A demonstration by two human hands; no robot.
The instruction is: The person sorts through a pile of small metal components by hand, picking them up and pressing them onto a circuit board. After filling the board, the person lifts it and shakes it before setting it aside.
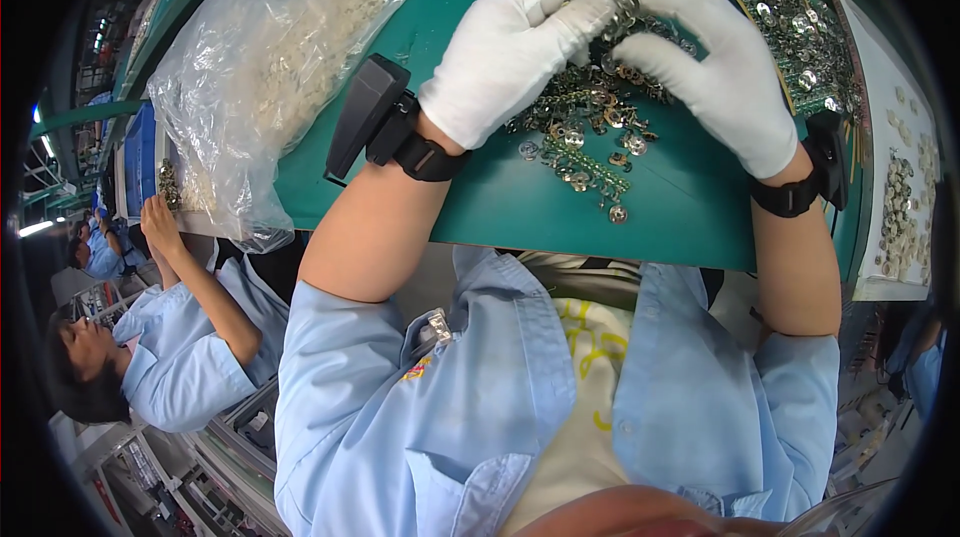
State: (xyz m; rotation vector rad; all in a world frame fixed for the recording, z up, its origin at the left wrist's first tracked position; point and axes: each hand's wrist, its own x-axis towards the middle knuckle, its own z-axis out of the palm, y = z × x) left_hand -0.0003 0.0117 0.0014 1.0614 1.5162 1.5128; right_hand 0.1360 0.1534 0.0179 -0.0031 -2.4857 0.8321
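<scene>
My left hand (pixel 505 62), in a white glove, has its thumb and fingers pressed together on a small round metal part (pixel 626 5). My right hand (pixel 718 72), gloved the same way, curves around from the other side. Its fingertips come up to that part, while its thumb stands apart from the fingers. Below both hands lies a loose pile of small metal parts (pixel 590 137), with shiny silver discs and green pieces among them. The gloves cover some of the pile.
A clear plastic bag of small cream-coloured pieces (pixel 320 47) lies at the left on the green tabletop (pixel 480 212). More metal parts fill a tray (pixel 800 47) at the right, beside a white board (pixel 880 237) with small pieces. A co-worker (pixel 190 357) sits at the left.
</scene>
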